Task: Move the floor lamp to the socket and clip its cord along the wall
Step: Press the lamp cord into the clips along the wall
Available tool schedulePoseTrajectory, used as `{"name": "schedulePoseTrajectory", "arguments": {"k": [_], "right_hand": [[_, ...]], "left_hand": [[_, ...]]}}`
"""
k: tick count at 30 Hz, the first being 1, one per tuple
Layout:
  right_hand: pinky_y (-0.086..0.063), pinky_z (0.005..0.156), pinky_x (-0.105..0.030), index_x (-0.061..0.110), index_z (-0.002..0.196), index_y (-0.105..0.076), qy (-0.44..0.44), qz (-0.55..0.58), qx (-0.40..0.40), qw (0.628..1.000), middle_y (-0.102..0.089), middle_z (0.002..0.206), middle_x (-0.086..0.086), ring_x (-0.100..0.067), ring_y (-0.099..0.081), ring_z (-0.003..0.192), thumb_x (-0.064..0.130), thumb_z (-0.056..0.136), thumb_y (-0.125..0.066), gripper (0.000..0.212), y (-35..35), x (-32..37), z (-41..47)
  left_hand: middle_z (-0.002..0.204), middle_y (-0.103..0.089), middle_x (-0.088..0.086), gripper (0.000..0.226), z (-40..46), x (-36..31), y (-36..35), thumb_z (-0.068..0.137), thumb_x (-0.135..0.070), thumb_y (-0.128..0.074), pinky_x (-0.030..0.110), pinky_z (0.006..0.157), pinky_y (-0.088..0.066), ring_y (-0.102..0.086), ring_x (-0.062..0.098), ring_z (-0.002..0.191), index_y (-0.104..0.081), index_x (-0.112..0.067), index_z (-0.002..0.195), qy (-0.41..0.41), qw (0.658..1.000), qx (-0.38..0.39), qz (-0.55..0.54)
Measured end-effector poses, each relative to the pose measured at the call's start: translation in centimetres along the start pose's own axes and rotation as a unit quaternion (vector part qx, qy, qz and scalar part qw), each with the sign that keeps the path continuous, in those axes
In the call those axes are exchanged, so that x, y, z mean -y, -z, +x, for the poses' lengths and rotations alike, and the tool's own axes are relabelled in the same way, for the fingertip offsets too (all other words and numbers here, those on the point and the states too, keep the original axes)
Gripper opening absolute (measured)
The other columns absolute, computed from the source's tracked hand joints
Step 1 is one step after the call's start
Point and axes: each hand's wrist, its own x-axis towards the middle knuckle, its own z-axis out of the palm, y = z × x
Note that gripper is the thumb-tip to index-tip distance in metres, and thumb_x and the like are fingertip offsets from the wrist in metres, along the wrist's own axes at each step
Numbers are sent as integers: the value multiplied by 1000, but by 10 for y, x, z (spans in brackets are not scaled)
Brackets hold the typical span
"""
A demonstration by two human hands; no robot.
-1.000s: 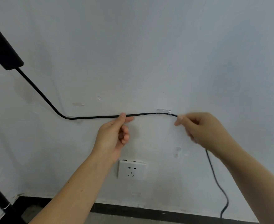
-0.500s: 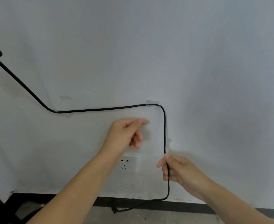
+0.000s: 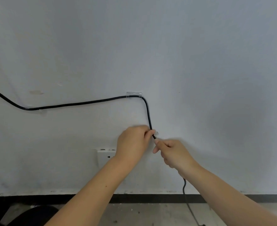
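A black lamp cord (image 3: 79,104) runs along the white wall from the left edge, through a clear clip (image 3: 35,108), then through a second clear clip (image 3: 134,94), and bends down. My left hand (image 3: 133,142) pinches the cord against the wall beside a small clear clip (image 3: 156,132). Just below, my right hand (image 3: 173,154) grips the cord, which leaves my fist and trails to the floor (image 3: 184,185). The white socket (image 3: 104,156) is partly hidden behind my left wrist. The lamp's black round base (image 3: 35,215) shows at the bottom left.
A black skirting strip (image 3: 150,198) runs along the foot of the wall above a grey concrete floor (image 3: 150,214). The loose cord lies across the floor at the lower right.
The view dropped and the lamp head left the frame. My left hand moved right and down onto the cord at the small clip. My right hand slid along the cord to just below the clip.
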Motion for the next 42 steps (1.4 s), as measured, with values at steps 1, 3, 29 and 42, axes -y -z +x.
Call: {"name": "schedulePoseTrajectory", "arguments": {"k": [1,3,29,42], "right_hand": [[-28,34,-13,16,62,-65,11,-15,-6,1000,-34,37,11,-5,-29,29,38,94,-49,42,2,0,1],[-32,42,-18,20,60,-65,39,-51,-18,998,-37,41,10,-4,-31,31,38,93,-49,41,6,-2,3],[-61,64,-29,5,82,-60,-108,93,160,977,-71,69,-10,-22,-72,65,19,101,-37,33,-20,-35,6],[-61,58,-29,4,83,-58,-112,175,135,969,-72,75,-13,-22,-74,70,17,102,-34,32,-39,-41,6]], "left_hand": [[57,-64,4,35,1,1,-1,91,-37,-52,32,55,-47,-58,19,53,-62,-13,68,8,999,2,-31],[49,-61,0,35,3,3,-1,89,-37,-56,28,49,-47,-49,6,36,-67,-13,67,40,993,10,-114],[48,-63,-3,30,-5,47,28,92,-26,-56,15,40,-44,-57,7,36,-67,-9,71,126,945,179,-242],[96,-76,-1,33,-121,114,-52,98,-32,-35,25,102,-40,-67,9,100,-56,-25,74,195,793,500,-289]]}}
